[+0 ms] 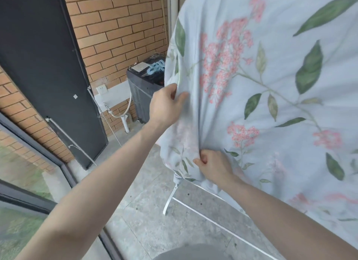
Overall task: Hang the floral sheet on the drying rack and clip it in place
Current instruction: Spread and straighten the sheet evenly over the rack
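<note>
The floral sheet (271, 85) is already hanging over the drying rack (170, 197), covering nearly all of it; only a white leg and a floor bar are showing near the bottom left. The step in hand looks like spreading the left edge flat, and doing it well would mean drawing the cloth sideways evenly rather than bunching it, so clips can bite through one smooth layer. The left hand (166, 104) is curling closed around the sheet's left edge, higher up. The right hand (213, 166) is pinching a fold lower down, thumb and fingers shut on fabric. Blue clips (157, 67) are lying far off on the washing machine (145, 89).
</note>
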`<state>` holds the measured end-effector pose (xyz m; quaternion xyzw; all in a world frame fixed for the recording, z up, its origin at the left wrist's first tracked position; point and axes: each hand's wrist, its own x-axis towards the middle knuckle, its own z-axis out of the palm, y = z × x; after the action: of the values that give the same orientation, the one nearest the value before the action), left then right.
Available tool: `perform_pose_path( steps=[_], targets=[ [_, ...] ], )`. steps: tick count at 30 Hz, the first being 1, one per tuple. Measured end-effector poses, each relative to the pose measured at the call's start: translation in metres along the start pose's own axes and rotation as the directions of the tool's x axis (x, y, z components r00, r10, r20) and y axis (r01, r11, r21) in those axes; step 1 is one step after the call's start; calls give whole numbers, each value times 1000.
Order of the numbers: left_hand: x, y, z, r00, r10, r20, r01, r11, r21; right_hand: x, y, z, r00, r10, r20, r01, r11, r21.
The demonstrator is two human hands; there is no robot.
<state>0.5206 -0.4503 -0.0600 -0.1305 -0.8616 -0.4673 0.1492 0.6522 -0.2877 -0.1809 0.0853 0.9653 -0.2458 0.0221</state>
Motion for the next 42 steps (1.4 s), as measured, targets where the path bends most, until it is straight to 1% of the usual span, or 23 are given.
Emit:
perform_pose_path(
  steps=[3,6,10,12,14,15,16,19,21,24,27,30,31,32,33,34,35,36,37,39,40,41,42],
  targets=[
    [7,-11,-15,998,-38,-47,40,999,38,-16,13,-20,988,120,-95,-103,980,172],
    [14,-32,-34,993,-71,-92,75,997,36,-27,42,-38,941,254,-226,-165,922,349],
    [28,-38,-48,991,-45,-124,59,992,113,-40,88,-46,884,378,-273,-213,848,485],
    [32,-31,-53,973,-15,-228,37,995,89,-49,106,-44,870,409,-274,-226,827,515],
    [37,-27,-65,927,5,-374,9,999,36,-57,114,-43,854,450,-262,-254,798,546],
    [39,-27,-65,921,12,-390,1,999,34,-63,120,-43,836,485,-258,-279,779,561],
    [39,-29,-67,933,22,-359,4,998,70,-67,124,-41,825,511,-242,-309,766,564],
    [29,-38,-48,989,78,-124,-46,967,249,-84,142,-32,793,582,-180,-384,707,594],
    [27,-41,-36,992,112,-62,-90,955,281,-94,155,-25,768,619,-163,-407,670,621],
    [34,-37,-25,994,73,-80,-46,954,298,-109,172,-20,723,679,-130,-451,606,656],
    [32,-27,-19,996,19,-92,6,963,268,-129,192,-16,666,740,-88,-478,515,711],
    [-5,-4,-21,979,44,-201,-26,995,91,-153,199,-14,624,780,-45,-481,429,765],
    [-25,9,-13,976,68,-207,-65,998,23,-164,204,-15,591,806,-35,-475,383,792],
    [-48,22,-4,981,87,-175,-93,995,-25,-173,209,-15,563,826,-21,-466,339,818],
    [-73,33,9,992,90,-90,-96,993,-68,-183,213,-14,538,843,-1,-454,291,842],
    [-98,43,27,994,101,43,-96,990,-98,-195,219,-14,517,856,15,-443,252,860],
    [-119,48,41,973,129,189,-110,988,-106,-201,221,-14,500,865,30,-427,216,878],
    [-142,55,64,926,150,347,-120,987,-104,-212,230,-16,474,880,37,-415,186,891],
    [-160,58,85,859,156,488,-124,987,-98,-221,238,-19,446,894,45,-399,154,904],
    [-188,65,122,702,132,700,-104,991,-83,-236,256,-26,392,917,75,-363,79,929],
    [-199,71,139,638,126,760,-96,992,-85,-245,267,-32,358,930,87,-335,42,941],
    [-208,79,155,592,121,796,-85,992,-88,-254,279,-40,332,939,91,-312,18,950],
    [-213,86,163,568,122,814,-92,992,-84,-260,287,-45,307,948,89,-296,7,955]
  ],
)
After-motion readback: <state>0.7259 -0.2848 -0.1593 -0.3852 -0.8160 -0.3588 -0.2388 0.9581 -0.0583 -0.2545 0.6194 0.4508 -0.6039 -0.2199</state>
